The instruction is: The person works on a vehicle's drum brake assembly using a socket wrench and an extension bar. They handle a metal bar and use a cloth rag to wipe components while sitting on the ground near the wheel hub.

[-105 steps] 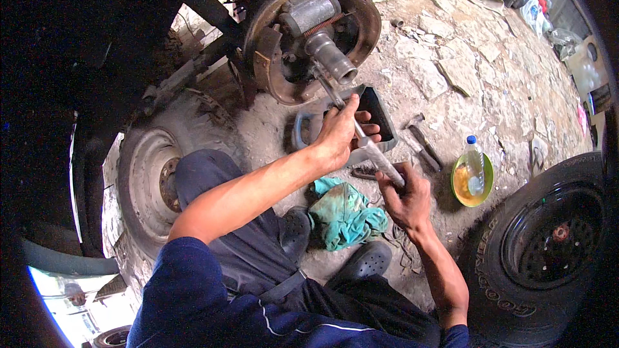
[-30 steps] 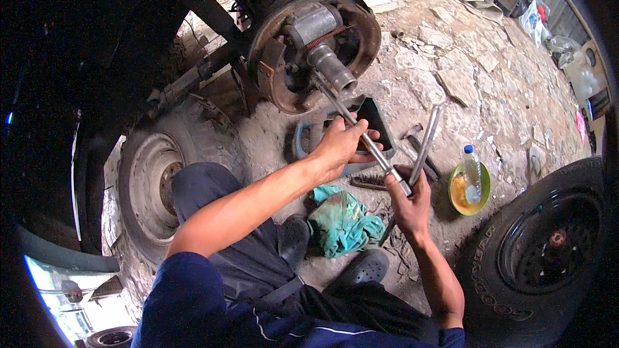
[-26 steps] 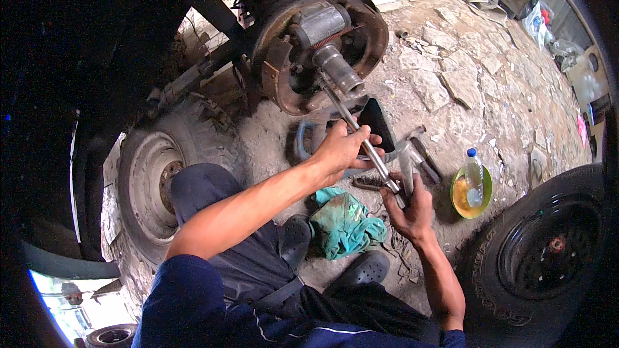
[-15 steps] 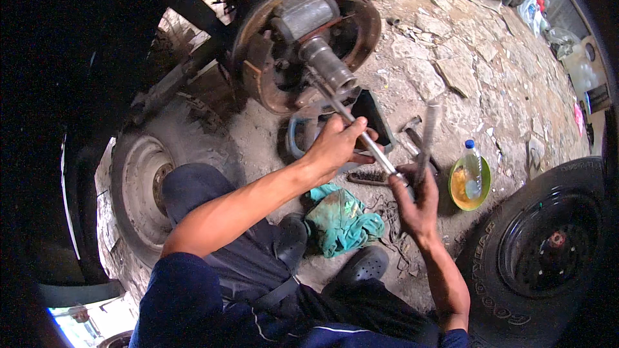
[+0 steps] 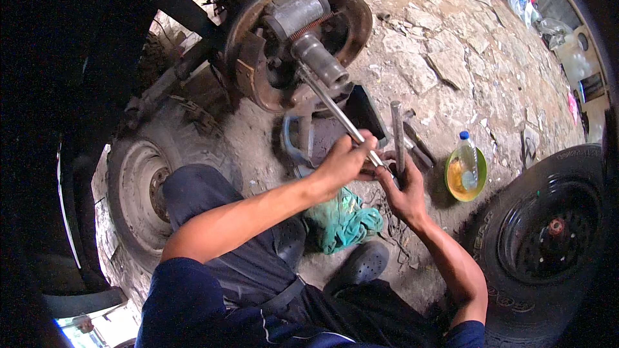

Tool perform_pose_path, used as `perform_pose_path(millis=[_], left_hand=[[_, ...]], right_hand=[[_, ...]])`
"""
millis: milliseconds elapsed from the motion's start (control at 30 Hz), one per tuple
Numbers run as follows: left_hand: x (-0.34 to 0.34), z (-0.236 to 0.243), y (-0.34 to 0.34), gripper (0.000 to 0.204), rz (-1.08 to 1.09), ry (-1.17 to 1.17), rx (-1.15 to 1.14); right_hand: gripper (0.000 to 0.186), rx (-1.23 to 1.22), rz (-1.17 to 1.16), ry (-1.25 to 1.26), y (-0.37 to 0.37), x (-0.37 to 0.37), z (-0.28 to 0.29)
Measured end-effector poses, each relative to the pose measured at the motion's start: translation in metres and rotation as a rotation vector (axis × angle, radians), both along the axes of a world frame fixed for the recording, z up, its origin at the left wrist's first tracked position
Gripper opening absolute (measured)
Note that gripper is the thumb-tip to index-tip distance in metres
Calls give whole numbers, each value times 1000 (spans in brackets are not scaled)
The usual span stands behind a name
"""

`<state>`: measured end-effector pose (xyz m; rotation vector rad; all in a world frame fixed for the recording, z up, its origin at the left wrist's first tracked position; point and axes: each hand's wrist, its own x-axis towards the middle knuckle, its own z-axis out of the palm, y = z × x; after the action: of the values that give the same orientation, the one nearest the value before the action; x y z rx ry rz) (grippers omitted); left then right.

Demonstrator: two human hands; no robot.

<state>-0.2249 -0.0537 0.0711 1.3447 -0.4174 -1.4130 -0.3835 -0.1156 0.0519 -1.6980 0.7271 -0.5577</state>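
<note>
My left hand [image 5: 348, 162] is closed around a long shiny metal bar [image 5: 335, 111]. The bar slants up to the rusty brake assembly [image 5: 251, 84], its far end beside the protruding metal spindle [image 5: 320, 61]. My right hand [image 5: 405, 196] grips a second, duller metal rod [image 5: 397, 132], which points upward and also shows below the palm. The thumb side of that hand is at the near end of the shiny bar. Some fingers of both hands are hidden behind the bars, so their exact contact is unclear.
Below the brake assembly stand a dark open container [image 5: 364, 116] and a blue-handled one [image 5: 293, 138]. A teal rag [image 5: 348, 225] lies near my shoes. To the right are a hammer [image 5: 419, 145], a green bowl [image 5: 454, 183] with a bottle [image 5: 474, 166], and a tyre [image 5: 490, 270].
My right hand has moved left, nearer my left hand, and its rod is more upright. My left hand has shifted slightly lower along with the shiny bar. The view has turned a little.
</note>
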Motion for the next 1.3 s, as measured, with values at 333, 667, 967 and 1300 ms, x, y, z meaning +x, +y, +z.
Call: perform_pose_path(millis=[333, 667, 967, 1300], left_hand=[[-16, 3, 14, 28, -55, 60, 23], [-16, 26, 13, 31, -24, 92, -26], [-14, 19, 12, 29, -29, 102, -33], [-17, 24, 12, 29, -6, 102, -3]], right_hand=[[33, 84, -88, -81, -3, -18, -30], [33, -449, -167, 254, -72, -67, -52], [43, -647, -24, 245, -84, -83, -74], [53, -916, 25, 190, -91, -80, -69]])
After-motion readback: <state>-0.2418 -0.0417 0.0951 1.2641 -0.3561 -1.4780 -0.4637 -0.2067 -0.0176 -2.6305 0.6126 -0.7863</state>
